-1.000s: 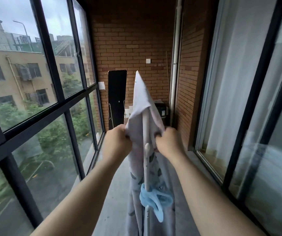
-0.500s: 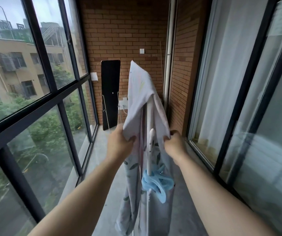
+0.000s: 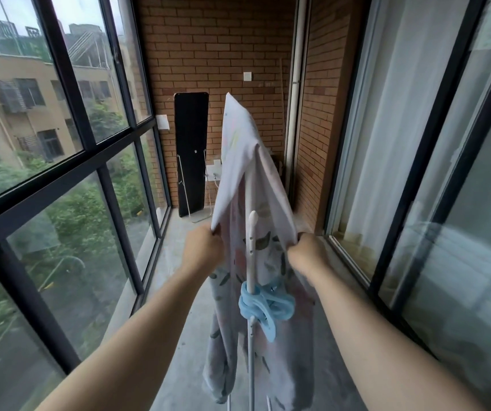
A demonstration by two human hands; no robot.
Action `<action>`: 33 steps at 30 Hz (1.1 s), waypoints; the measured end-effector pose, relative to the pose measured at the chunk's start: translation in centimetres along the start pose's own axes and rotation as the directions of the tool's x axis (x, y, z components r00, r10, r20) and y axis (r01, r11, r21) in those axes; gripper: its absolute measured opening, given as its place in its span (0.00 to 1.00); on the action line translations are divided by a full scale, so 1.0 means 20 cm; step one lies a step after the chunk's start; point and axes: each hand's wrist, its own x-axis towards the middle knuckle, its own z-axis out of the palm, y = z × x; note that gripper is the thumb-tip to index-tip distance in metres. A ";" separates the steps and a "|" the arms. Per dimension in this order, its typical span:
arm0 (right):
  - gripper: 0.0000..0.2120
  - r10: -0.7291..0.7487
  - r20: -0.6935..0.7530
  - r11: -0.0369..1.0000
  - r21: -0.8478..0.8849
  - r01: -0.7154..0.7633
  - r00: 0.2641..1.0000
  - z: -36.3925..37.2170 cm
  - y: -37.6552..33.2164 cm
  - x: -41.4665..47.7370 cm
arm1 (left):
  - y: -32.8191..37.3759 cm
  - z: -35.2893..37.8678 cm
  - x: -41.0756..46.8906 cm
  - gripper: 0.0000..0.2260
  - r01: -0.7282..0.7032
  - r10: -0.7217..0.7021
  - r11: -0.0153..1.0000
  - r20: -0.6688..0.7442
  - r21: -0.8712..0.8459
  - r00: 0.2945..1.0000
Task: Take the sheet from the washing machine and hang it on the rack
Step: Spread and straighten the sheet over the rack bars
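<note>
A pale sheet [image 3: 239, 161] with a leaf print hangs over the white drying rack [image 3: 251, 247], rising to a peak at the rack's far end. My left hand [image 3: 202, 252] grips the sheet's left edge and my right hand [image 3: 306, 253] grips its right edge, one on each side of the rack's near post. Below my hands the cloth hangs down toward the floor. Blue plastic hangers [image 3: 263, 307] are looped on the post. The washing machine is not in view.
This is a narrow balcony with a concrete floor. Black-framed windows [image 3: 69, 173] run along the left, sliding glass doors with a white curtain [image 3: 392, 129] along the right. A black panel [image 3: 191, 152] leans on the brick wall [image 3: 217, 43] at the far end.
Both hands have moved apart and slightly down along the sheet's edges, spreading the cloth wider over the rack. The view has tilted down a little.
</note>
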 end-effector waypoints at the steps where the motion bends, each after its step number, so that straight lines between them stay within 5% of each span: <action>1: 0.15 0.002 0.043 1.000 0.004 -0.002 0.999 0.01 0.02 -0.01 | 0.01 0.02 0.00 0.14 0.012 -0.011 0.999 0.020 -0.032 1.000; 8: 0.24 -0.015 0.130 0.992 0.128 -0.002 0.991 0.10 0.06 -0.04 | -0.07 0.10 -0.01 0.13 0.070 -0.061 0.992 0.085 -0.103 0.994; 12: 0.15 -0.020 0.106 0.999 0.043 0.016 0.994 0.14 0.10 0.00 | -0.18 0.15 -0.02 0.14 0.086 -0.086 0.996 0.093 0.008 0.992; 16: 0.14 0.032 0.016 0.999 -0.006 -0.032 0.999 0.13 0.17 0.03 | -0.25 0.18 0.01 0.12 0.310 -0.282 0.893 0.130 -0.328 0.951; 18: 0.15 0.045 -0.131 0.997 0.061 -0.038 0.990 0.09 0.22 0.05 | -0.27 0.16 0.02 0.11 0.337 -0.377 0.825 0.003 -0.454 0.926; 21: 0.13 0.066 -0.247 0.991 0.125 -0.036 0.967 0.06 0.28 0.08 | -0.33 0.15 0.03 0.12 0.279 -0.346 0.923 -0.253 -0.265 0.904; 24: 0.12 0.052 -0.095 0.996 0.078 -0.045 0.994 0.11 0.31 0.08 | -0.41 0.25 -0.02 0.10 0.185 -0.189 0.969 -0.006 -0.162 0.982; 28: 0.12 0.044 -0.068 0.999 0.031 -0.041 0.997 0.16 0.37 0.05 | -0.49 0.28 -0.09 0.06 0.094 -0.100 0.993 -0.083 -0.068 0.992; 33: 0.11 0.059 -0.058 0.998 -0.012 -0.060 0.997 0.20 0.43 0.02 | -0.58 0.31 -0.18 0.09 -0.013 0.010 0.996 0.043 0.085 0.999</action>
